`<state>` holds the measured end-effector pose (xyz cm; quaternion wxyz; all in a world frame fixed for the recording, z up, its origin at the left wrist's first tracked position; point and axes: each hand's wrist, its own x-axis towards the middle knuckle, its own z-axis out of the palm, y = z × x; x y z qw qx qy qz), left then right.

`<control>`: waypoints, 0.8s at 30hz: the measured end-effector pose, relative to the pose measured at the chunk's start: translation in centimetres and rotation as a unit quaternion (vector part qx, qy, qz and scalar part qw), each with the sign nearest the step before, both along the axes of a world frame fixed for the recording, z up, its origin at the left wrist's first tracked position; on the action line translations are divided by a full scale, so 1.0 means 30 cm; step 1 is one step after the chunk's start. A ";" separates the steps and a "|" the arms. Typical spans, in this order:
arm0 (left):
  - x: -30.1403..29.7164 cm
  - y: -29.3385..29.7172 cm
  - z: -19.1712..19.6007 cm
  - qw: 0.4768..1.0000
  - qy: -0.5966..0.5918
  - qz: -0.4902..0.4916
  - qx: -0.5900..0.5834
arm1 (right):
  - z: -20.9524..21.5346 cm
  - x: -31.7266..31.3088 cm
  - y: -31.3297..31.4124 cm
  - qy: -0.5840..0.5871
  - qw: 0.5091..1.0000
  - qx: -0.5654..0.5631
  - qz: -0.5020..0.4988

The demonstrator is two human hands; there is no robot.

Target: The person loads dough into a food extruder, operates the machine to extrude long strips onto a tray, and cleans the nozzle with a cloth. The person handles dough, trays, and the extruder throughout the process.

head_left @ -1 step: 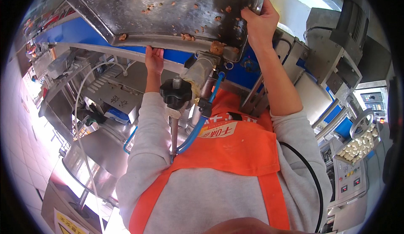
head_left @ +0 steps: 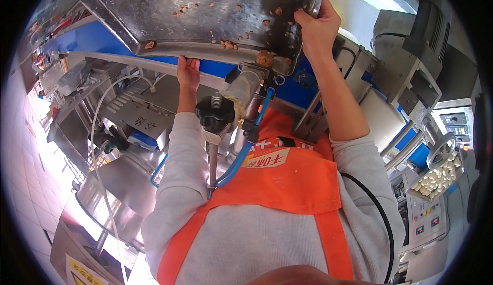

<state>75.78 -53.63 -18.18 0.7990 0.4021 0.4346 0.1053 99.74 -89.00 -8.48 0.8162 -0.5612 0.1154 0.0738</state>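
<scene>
- Tray, steel and large, fills the twelve o'clock part of the view, tilted, its inside dotted with brown crumbs; both hands hold it.
- The right hand grips the tray's edge at about one o'clock, fingers curled tight over the rim.
- The left hand sits at about eleven o'clock from the centre, under the tray's lower lip, fingers hooked over that edge.
- A lump of brown filling clings to the tray's lower corner, between the hands.
- Just below it a nozzle of grey metal slants down; a black knob stands beside it at its seven o'clock.
- A blue hose runs from the nozzle toward six o'clock, over the orange apron.
- At four o'clock, well apart from the hands, a small tray holds pale dumplings near a handwheel.
- A round steel tub lies at eight o'clock.
</scene>
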 end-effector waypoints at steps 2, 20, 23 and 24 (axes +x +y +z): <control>0.004 -0.010 0.012 1.000 -0.003 0.004 0.001 | 0.002 0.002 0.002 0.001 1.000 -0.001 0.001; 0.078 -0.101 0.021 0.994 0.030 -0.064 0.082 | 0.023 0.015 -0.016 0.050 0.996 0.052 0.046; 0.057 -0.054 0.000 0.987 0.035 -0.075 0.135 | 0.015 0.023 -0.022 0.074 0.992 0.084 0.056; 0.083 -0.085 0.009 0.998 0.049 0.017 0.036 | -0.079 0.060 -0.072 0.056 0.998 -0.033 0.026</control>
